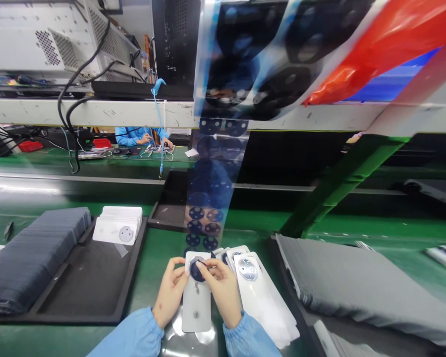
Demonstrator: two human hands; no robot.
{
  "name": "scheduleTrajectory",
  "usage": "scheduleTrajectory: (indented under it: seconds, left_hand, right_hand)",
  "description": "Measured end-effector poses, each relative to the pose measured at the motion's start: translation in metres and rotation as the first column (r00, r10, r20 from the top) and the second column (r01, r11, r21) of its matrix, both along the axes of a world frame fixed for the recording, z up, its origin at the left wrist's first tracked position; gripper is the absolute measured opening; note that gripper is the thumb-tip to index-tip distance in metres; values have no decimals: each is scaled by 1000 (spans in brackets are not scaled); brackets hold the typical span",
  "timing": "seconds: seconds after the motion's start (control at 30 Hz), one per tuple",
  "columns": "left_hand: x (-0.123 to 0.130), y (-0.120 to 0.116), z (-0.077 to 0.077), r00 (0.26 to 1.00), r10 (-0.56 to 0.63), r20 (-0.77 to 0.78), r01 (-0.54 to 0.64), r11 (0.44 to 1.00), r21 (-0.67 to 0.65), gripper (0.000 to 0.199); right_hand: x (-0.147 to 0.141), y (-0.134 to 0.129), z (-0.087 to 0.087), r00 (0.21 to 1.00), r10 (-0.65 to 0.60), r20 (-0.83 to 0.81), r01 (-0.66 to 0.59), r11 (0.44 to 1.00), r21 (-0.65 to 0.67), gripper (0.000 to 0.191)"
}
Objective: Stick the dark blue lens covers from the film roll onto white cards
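A white phone back cover (196,312) stands upright in front of me, its top end facing away. My left hand (171,287) grips its upper left edge between thumb and fingers. On the cover's round camera area lies a dark round sticker (196,271), pinched and pressed by the thumb and fingers of my right hand (223,285). Whether the sticker is fully down on the cover I cannot tell. Just beyond the cover hangs a clear strip of dark round stickers (202,228). Fanned out beside my right hand are several white back covers (263,302) with round camera areas.
At left, a black tray (85,292) holds a row of grey sleeves (40,258) and stacked white covers (117,225). More grey sleeves (360,282) fill a tray at right. A white beam (126,113) crosses overhead. Another person's hands (146,139) work across the bench.
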State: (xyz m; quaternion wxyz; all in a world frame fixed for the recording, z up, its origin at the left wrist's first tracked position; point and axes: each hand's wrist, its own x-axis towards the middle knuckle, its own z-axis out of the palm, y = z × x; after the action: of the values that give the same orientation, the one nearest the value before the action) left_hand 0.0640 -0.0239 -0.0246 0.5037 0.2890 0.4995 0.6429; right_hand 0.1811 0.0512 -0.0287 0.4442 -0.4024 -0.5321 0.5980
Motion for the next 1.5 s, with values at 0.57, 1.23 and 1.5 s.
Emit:
scheduleTrajectory:
  seconds: [0.57,1.23,1.5]
  left_hand:
    - [-5,2,-13,999,18,-26,-18,1000,7,53]
    - [-7,6,-15,998,48,38,-48,999,0,44]
    - [-3,6,-11,998,41,51,-40,999,-20,46]
  right_hand:
    - [-9,4,-11,995,32,-96,-30,999,20,39]
    - [3,5,-5,979,93,-179,-120,982,-149,39]
    - [5,6,-5,980,69,-188,-108,973,-205,37]
